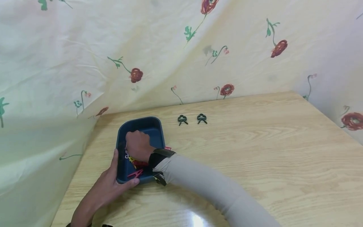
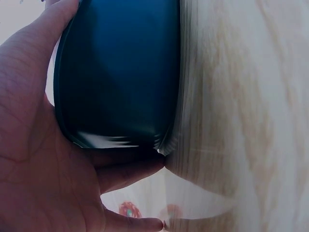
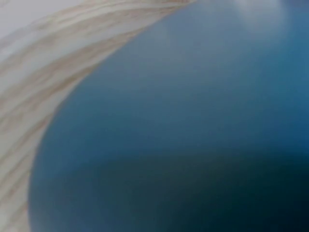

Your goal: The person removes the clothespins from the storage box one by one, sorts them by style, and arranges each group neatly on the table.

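A dark blue tray (image 1: pixel 155 132) with rounded corners stands on the left part of the table. My left hand (image 1: pixel 109 181) holds its near left corner, thumb along the near rim and fingers against the left side; the left wrist view shows the palm (image 2: pixel 43 159) close at the tray's wall (image 2: pixel 116 72). My right hand (image 1: pixel 138 145) reaches down into the tray with knuckles up, its fingertips hidden. Below it lie a red clothespin (image 1: pixel 135 174), a yellow clip (image 1: pixel 132 161) and a small white piece (image 1: pixel 126 154). The right wrist view is filled by the blurred tray (image 3: pixel 169 106).
Two dark green clips, a left one (image 1: pixel 182 119) and a right one (image 1: pixel 202 118), stand apart on the wooden table (image 1: pixel 255 151) right of the tray. A flowered cloth (image 1: pixel 158 63) hangs along the table's back and left edges. A small red tag (image 1: pixel 168 148) sticks out beside the tray.
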`<state>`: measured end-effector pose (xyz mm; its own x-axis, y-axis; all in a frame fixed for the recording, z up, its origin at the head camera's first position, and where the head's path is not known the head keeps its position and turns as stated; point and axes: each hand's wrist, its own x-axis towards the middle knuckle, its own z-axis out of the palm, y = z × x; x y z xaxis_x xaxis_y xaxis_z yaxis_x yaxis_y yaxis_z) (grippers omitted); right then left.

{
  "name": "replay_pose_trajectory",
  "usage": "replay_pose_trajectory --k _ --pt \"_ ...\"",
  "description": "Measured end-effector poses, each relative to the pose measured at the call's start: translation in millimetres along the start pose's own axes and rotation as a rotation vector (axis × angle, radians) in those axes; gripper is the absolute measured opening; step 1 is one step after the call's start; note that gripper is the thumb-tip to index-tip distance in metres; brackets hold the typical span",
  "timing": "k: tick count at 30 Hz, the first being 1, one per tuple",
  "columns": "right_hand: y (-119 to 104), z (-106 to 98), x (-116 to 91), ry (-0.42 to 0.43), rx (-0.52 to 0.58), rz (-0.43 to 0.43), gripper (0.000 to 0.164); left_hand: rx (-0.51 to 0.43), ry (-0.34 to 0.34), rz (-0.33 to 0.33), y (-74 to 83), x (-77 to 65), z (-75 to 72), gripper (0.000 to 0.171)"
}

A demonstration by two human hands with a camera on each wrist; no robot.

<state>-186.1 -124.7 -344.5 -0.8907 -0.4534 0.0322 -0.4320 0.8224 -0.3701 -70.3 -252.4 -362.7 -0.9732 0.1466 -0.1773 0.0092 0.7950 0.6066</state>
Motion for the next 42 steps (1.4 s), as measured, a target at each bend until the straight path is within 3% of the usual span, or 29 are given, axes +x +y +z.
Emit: replay_pose_trajectory --k 8,18,26,42 --pt "0.6 1.0 -0.1 0.04 -0.02 0.007 0.023 -0.008 -0.008 -0.002 -0.2 0.6 0.2 0.121" --pt "-2.2 -0.1 2.8 0.151 -0.013 0.095 0.019 -0.02 0.002 0.013 1.1 3.1 0.2 0.121" --pt "-0.5 -8.2 0.0 0.201 -0.001 0.132 0.026 -0.018 -0.006 -0.005 0.8 2.4 0.5 0.122" --pt "23.4 -28.7 -9.4 0.37 0.121 0.071 0.047 -0.016 -0.015 -0.027 0.8 2.8 0.4 0.121"
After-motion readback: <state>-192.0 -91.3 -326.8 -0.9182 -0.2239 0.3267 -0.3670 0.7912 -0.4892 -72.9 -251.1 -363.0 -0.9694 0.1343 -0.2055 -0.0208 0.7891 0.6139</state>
